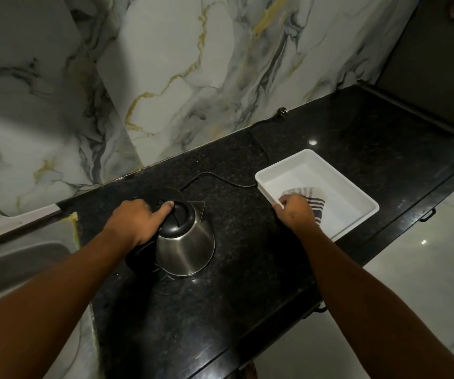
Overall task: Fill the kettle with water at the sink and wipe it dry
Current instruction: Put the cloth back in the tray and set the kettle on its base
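On the dark granite counter (247, 269), seen from my head camera, the steel kettle (186, 247) stands upright on its own bottom, just in front of its round black base (170, 196), whose cord (228, 180) trails off along the wall toward a plug lying loose. My left hand (135, 221) is wrapped round the kettle's black handle, with the thumb laid over the lid, so that side is clamped on and steadying it. My right hand (295, 213) is well apart from it, reaching into the white tray (368, 206) to the right, fingers curled down on the striped cloth (312, 199) that lies inside; it looks to me like a gathering grip, though I cannot tell whether the cloth is fully pinched or only pressed. The sink (15, 266) shows at the left edge, just beyond my left forearm. The relation I care about is simple: the kettle sits between my two hands, nearer the left, and the cloth lies to its right. I judge the filling is behind me and the wipe is the step in hand, so the cloth must cross leftward over bare counter to meet the kettle's steel wall, the spout (200, 206) pointing away from me toward the wall.
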